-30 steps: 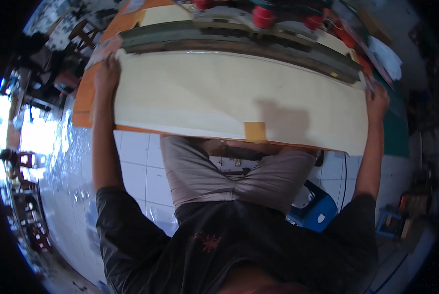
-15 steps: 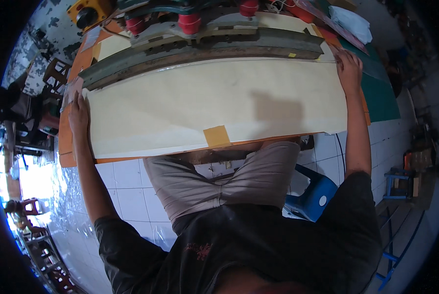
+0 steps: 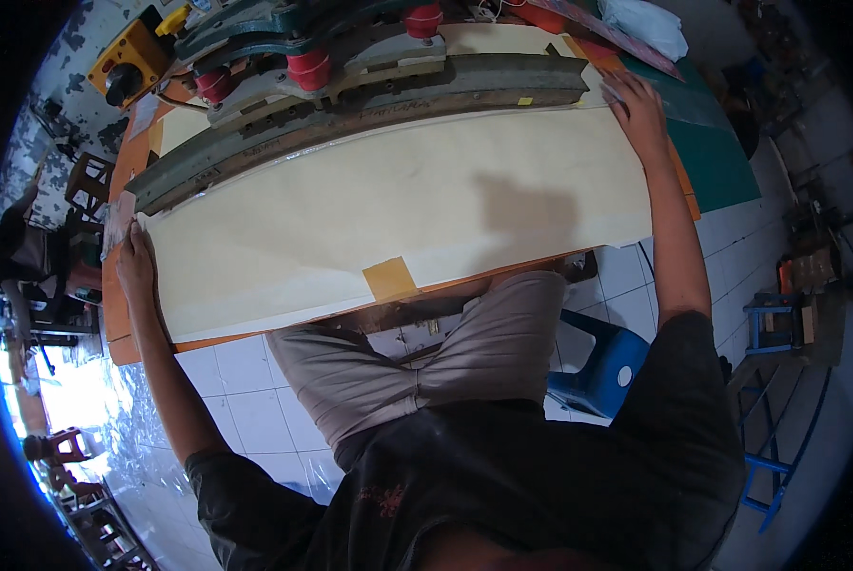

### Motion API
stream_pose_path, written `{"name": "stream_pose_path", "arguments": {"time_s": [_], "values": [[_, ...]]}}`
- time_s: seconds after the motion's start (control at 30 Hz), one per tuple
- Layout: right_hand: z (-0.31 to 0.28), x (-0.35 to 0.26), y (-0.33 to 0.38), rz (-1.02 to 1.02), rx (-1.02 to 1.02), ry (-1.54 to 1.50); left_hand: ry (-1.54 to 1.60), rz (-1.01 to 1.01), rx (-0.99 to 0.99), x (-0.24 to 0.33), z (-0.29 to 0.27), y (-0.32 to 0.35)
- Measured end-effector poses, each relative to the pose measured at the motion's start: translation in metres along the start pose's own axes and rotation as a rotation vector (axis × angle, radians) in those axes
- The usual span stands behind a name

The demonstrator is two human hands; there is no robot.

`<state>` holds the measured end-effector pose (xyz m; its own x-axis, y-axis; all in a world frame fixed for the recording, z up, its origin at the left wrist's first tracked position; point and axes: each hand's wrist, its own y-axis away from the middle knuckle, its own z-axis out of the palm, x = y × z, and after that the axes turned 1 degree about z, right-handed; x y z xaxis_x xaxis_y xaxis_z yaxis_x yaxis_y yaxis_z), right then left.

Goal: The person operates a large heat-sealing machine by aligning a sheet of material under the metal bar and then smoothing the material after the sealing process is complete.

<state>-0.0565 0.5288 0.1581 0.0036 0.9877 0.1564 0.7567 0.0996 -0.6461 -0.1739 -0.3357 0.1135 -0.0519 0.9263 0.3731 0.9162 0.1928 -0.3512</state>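
A wide cream sheet (image 3: 350, 224) lies over the orange table in front of me, with a strip of yellowish tape (image 3: 389, 279) at its near edge. My left hand (image 3: 134, 262) rests at the sheet's left edge, fingers stretched forward near its far corner. At the far right corner my right hand (image 3: 638, 112) lies with its fingers apart, beside a bit of clear plastic. Neither hand visibly grips anything, though the undersides of the fingers are hidden. A long grey-green metal bar (image 3: 369, 116) spans the sheet's far side, just beyond both hands.
Above the bar stands a dark green machine frame with red cylinders (image 3: 308, 69). A yellow control box (image 3: 127, 63) is at the far left. A green mat (image 3: 712, 152) covers the table's right side. A blue stool (image 3: 599, 366) stands on the tiled floor (image 3: 255, 419).
The view has turned a little, so the table and machine appear tilted and shifted left. Both hands stay at the sheet's sides, with the right fingers slightly rearranged at the corner.
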Motion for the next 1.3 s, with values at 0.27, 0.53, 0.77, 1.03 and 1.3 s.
{"name": "stream_pose_path", "arguments": {"time_s": [0.27, 0.53, 0.77, 1.03, 1.3], "values": [[-0.004, 0.009, 0.004, -0.047, -0.18, -0.302, -0.047, 0.174, 0.172, 0.001, 0.005, 0.003], [-0.006, 0.029, 0.015, -0.035, -0.201, -0.109, -0.015, -0.066, 0.099, 0.001, 0.001, 0.003], [0.001, 0.065, 0.028, 0.446, -0.193, 0.39, -0.056, -0.111, 0.039, 0.007, -0.001, 0.003], [0.001, 0.002, 0.003, -0.097, -0.056, -0.058, -0.048, -0.073, 0.054, 0.01, -0.002, 0.006], [0.002, 0.044, 0.01, 0.302, -0.137, 0.389, -0.046, -0.141, 0.033, 0.006, 0.0, 0.003]]}}
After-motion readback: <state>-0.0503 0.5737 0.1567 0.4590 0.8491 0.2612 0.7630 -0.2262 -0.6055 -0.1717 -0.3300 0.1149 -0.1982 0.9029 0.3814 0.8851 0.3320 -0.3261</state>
